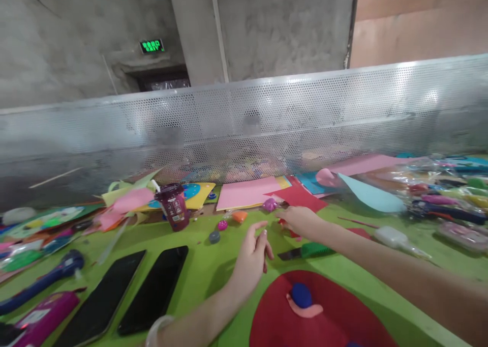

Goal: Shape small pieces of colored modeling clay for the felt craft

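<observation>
My left hand [251, 258] hovers over the green table [206, 265] with its fingers loosely stretched and nothing in it. My right hand [299, 220] reaches further back, palm down, fingers curled over something small and red that I cannot make out. A purple clay lump [270, 204] and an orange clay lump [239, 216] lie just beyond the hands. A green-handled knife [305, 251] lies under my right forearm. In front of me a red paper circle [290, 316] carries a blue clay ball [301, 295] on a pink clay strip [307, 311].
Two black phones [114, 293] lie at the left, a dark red drink cup [173, 207] behind them. Coloured paper sheets [247, 192] line the perforated metal screen [267, 118]. A glue bottle [394, 237] and packaged supplies [450, 199] sit at the right, a blue tool [41, 281] at the left.
</observation>
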{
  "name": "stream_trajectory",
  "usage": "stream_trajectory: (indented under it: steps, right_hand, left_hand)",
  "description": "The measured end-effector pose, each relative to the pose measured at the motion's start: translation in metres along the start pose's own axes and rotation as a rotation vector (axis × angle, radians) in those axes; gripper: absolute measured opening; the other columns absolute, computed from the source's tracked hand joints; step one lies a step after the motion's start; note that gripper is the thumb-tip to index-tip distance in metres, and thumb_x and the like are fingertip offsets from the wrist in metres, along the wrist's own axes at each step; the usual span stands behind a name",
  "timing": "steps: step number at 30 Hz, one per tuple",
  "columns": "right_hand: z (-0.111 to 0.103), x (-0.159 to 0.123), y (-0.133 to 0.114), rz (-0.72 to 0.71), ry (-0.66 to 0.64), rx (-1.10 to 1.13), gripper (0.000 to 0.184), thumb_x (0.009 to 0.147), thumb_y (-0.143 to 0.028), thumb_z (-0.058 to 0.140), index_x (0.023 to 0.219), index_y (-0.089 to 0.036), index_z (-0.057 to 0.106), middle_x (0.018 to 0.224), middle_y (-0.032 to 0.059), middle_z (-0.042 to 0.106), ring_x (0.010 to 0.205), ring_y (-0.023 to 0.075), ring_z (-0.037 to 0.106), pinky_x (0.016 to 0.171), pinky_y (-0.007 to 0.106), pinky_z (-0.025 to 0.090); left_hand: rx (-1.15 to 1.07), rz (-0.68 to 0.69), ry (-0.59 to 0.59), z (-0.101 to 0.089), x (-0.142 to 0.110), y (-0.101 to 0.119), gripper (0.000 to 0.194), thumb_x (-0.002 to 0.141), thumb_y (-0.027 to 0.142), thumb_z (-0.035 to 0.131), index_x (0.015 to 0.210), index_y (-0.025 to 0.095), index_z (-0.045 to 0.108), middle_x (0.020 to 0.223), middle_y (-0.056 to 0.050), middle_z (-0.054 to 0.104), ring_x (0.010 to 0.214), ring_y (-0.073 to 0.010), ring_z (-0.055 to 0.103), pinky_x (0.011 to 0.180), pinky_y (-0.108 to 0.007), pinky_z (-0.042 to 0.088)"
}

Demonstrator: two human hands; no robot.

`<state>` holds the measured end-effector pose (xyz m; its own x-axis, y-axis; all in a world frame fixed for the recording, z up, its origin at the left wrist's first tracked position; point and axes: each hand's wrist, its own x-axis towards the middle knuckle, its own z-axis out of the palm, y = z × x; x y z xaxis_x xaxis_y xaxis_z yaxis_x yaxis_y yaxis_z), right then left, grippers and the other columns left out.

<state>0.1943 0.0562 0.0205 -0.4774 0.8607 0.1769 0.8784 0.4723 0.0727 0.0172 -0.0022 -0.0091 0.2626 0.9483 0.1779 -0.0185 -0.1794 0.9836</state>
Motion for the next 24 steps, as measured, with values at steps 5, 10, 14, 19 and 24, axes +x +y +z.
stream_trajectory:
  steps: [5, 10, 14, 19, 24]
  right_hand:
    - [0.0, -0.007, 0.018, -0.099, -0.012, 0.098, 0.028, 0.088, -0.032, 0.053, 0.11, -0.015, 0.054, 0.111, 0.007, 0.056, 0.095, 0.0191, 0.056, 0.08, 0.04, 0.048]
    - [-0.002, -0.009, 0.026, -0.16, 0.03, 0.192, 0.018, 0.088, -0.028, 0.053, 0.1, -0.015, 0.058, 0.108, 0.0061, 0.057, 0.094, 0.0176, 0.056, 0.081, 0.038, 0.048]
    - [-0.018, -0.006, 0.045, -0.108, 0.086, 0.281, 0.016, 0.089, -0.029, 0.052, 0.096, -0.016, 0.059, 0.102, 0.0047, 0.06, 0.088, 0.0151, 0.058, 0.079, 0.036, 0.049]
    - [-0.066, -0.004, 0.104, 0.301, 0.405, 0.397, 0.025, 0.089, -0.031, 0.052, 0.108, -0.017, 0.055, 0.115, 0.0074, 0.054, 0.098, 0.0195, 0.055, 0.083, 0.041, 0.046]
    - [-0.088, -0.009, 0.158, 0.801, 0.68, 0.652, 0.028, 0.09, -0.032, 0.05, 0.112, -0.015, 0.053, 0.111, 0.0077, 0.055, 0.093, 0.0186, 0.057, 0.078, 0.039, 0.049]
  left_hand:
    - [-0.003, -0.016, -0.013, 0.001, 0.001, -0.002, 0.04, 0.087, 0.04, 0.036, 0.117, 0.014, 0.04, 0.052, 0.008, 0.047, 0.033, -0.0063, 0.033, 0.033, -0.017, 0.029]
    - [0.006, -0.02, -0.013, -0.001, 0.003, -0.005, 0.04, 0.087, 0.04, 0.037, 0.117, 0.014, 0.04, 0.051, 0.008, 0.047, 0.032, -0.0061, 0.033, 0.033, -0.017, 0.028]
    - [-0.001, -0.042, -0.021, 0.0, 0.005, -0.008, 0.04, 0.087, 0.042, 0.037, 0.116, 0.014, 0.041, 0.052, 0.008, 0.047, 0.032, -0.0059, 0.033, 0.033, -0.017, 0.028]
    - [-0.02, -0.085, -0.038, 0.002, 0.005, -0.008, 0.038, 0.087, 0.04, 0.036, 0.114, 0.015, 0.04, 0.051, 0.008, 0.047, 0.031, -0.0053, 0.031, 0.033, -0.016, 0.027]
    - [-0.006, -0.119, -0.076, 0.004, 0.003, -0.004, 0.036, 0.088, 0.036, 0.033, 0.115, 0.014, 0.039, 0.051, 0.008, 0.047, 0.031, -0.0052, 0.03, 0.033, -0.017, 0.026]
